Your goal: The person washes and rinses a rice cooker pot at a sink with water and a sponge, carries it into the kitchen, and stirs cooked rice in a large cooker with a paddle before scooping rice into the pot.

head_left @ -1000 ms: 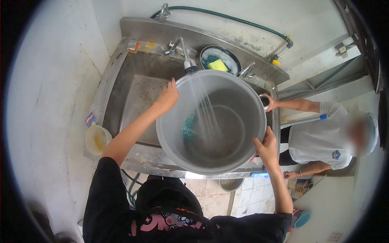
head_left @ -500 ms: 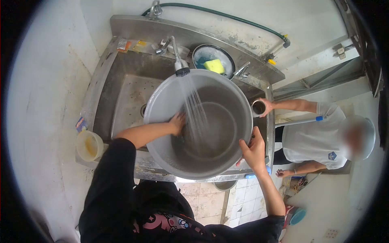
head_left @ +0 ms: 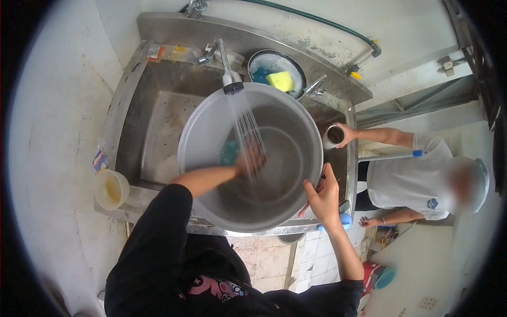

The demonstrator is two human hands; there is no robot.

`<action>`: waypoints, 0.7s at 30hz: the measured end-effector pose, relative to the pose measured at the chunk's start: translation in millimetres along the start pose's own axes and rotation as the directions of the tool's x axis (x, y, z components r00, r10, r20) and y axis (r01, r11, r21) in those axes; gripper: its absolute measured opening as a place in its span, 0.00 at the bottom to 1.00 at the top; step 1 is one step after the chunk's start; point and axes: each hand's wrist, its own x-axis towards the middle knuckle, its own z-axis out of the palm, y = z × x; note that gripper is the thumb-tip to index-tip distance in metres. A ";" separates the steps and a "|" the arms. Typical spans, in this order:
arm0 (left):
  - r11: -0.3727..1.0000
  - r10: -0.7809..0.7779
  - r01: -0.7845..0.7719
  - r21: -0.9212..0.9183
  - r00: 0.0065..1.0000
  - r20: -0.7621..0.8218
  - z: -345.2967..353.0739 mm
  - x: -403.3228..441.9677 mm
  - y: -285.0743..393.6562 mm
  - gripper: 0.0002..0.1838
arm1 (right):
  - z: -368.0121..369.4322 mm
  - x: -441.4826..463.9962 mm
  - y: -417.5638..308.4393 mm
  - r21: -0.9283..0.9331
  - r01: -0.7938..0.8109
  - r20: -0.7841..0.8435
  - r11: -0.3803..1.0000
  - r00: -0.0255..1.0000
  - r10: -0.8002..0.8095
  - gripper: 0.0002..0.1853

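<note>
- Basin [head_left: 280, 198]: centred, over steel sink [head_left: 166, 137].
- Right hand [head_left: 326, 199]: thumb and fingers clamp basin's edge, four o'clock.
- Left hand [head_left: 251, 159]: inside basin, blurred; finger spread cannot be told.
- Tiled floor [head_left: 269, 256]: six o'clock.

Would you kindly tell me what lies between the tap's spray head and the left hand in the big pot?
In the head view, only streams of water show between the spray head and the left hand inside the pot.

The steel sink counter [head_left: 169, 127] bears a plastic tub [head_left: 112, 189] at left. Along its rear lie a sudsy bowl [head_left: 274, 51] and, apparently, flat packets [head_left: 154, 51].
</note>
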 end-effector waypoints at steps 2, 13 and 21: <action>0.982 -0.015 -0.018 -0.187 0.985 -0.174 -7.1 9.1 50.1 0.29 | 0.6 -3.4 -6.1 0.076 -0.120 0.020 0.990 0.993 0.119 0.11; 0.843 0.220 -0.353 0.407 0.915 0.338 -42.5 -8.0 -56.0 0.29 | -0.8 -7.8 -9.5 0.160 -0.187 0.045 0.969 0.982 0.182 0.10; 0.858 0.512 -0.512 -0.033 0.859 -0.012 0.7 -12.4 69.2 0.35 | 3.8 -8.4 -13.4 0.280 -0.200 0.030 0.939 0.979 0.200 0.11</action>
